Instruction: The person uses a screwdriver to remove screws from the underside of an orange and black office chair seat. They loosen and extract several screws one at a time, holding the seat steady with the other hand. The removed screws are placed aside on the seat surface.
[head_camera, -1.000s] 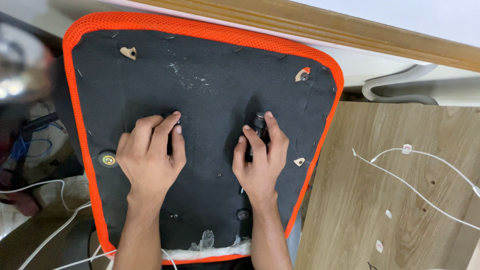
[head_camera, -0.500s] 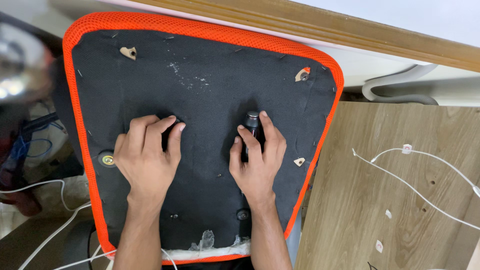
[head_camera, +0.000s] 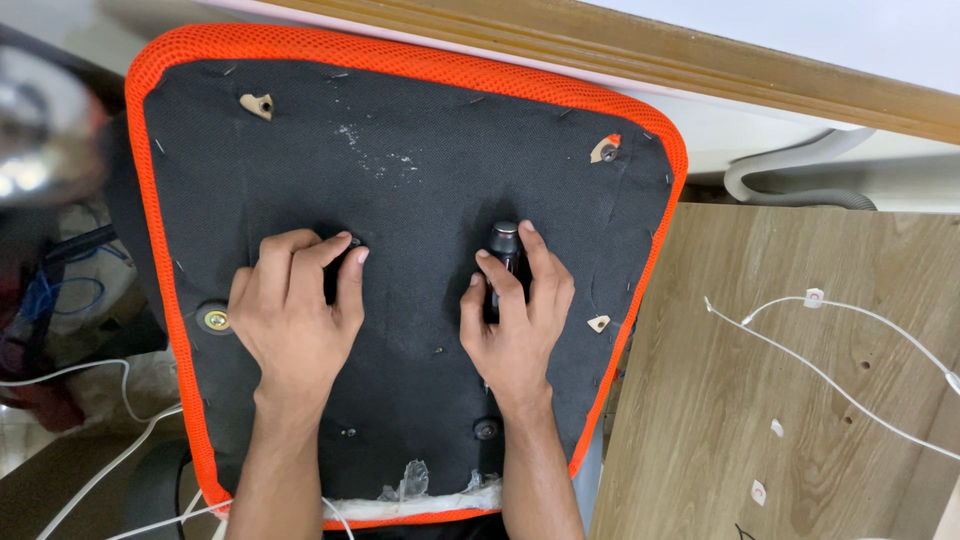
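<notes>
Black fabric seat underside with orange mesh rim (head_camera: 400, 140) | right hand (head_camera: 515, 320) slid centreward, gripping dark cylindrical tool (head_camera: 501, 255) | left hand (head_camera: 295, 315) stayed, fingers curled, contents unclear

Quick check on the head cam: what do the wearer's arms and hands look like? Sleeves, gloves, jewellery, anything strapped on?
Both forearms are bare as far as the bottom edge of the frame, with no sleeve in view. The left hand and the right hand wear no gloves. No rings, watch, wristband, cables or markings show on either. Fingernails are short and unpainted.
</notes>
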